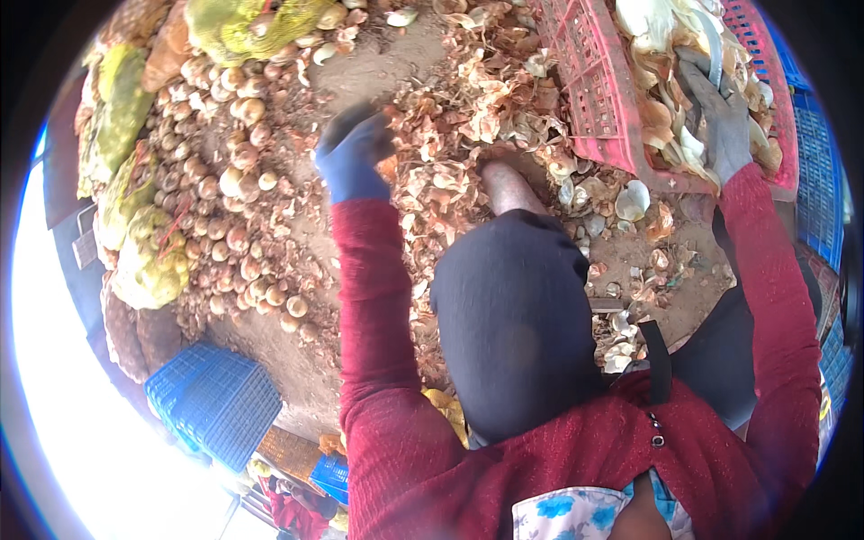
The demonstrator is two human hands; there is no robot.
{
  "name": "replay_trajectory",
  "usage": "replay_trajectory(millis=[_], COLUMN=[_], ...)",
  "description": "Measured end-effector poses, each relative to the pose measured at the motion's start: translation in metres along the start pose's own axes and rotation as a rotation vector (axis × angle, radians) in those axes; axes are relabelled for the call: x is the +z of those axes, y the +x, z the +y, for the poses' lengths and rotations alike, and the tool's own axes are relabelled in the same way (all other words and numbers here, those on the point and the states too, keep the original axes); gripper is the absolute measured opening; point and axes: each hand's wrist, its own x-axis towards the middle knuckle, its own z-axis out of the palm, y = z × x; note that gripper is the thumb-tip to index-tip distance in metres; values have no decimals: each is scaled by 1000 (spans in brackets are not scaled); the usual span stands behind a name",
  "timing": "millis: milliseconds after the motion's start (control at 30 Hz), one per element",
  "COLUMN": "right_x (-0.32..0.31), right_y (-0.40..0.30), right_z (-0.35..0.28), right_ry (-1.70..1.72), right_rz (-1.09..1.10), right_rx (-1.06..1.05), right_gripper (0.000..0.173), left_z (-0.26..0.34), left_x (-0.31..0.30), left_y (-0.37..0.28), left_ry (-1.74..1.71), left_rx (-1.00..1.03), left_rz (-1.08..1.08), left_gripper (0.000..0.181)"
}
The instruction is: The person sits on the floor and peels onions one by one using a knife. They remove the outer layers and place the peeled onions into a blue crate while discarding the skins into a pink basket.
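Observation:
My left hand (356, 152), in a blue glove with dark fingers, hangs over the ground beside a heap of dry onion skins (439, 182). Motion blurs its fingers, so I cannot tell whether anything is in them. My right hand (725, 115), grey and dirty, rests inside a red plastic crate (631, 145) at the upper right. A curved grey blade (712, 50) rises from between its fingers, the handle hidden. Around that hand lie onion skins and pale peeled layers (655, 30) in the crate.
Many loose onions (229, 182) spread over the dirt floor at left, beside yellow mesh sacks (152, 260). Stacked blue crates (216, 398) stand at lower left, others (817, 169) at far right. My bent knee (516, 317) lies between my arms. Another person (297, 509) is at the bottom.

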Motion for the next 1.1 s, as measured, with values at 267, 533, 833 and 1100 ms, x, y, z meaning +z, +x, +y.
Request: replay_trajectory(millis=[267,533,833,1100], right_x=[-74,-20,-62,-24], right_y=[3,14,10,-1], right_z=[35,23,35,26], right_ry=[-591,-599,-1555,-555], right_rz=[224,194,-57,395], right_rx=[149,179,-311,193], right_gripper=[36,32,39,33], left_z=[-148,-193,-204,-182], left_x=[-163,-190,-159,-30], left_y=[200,242,149,48], left_ry=[1172,1025,829,-280], left_rx=[-100,-270,-613,-487], left_rz=[263,47,63,40], left_gripper=[73,54,88,45])
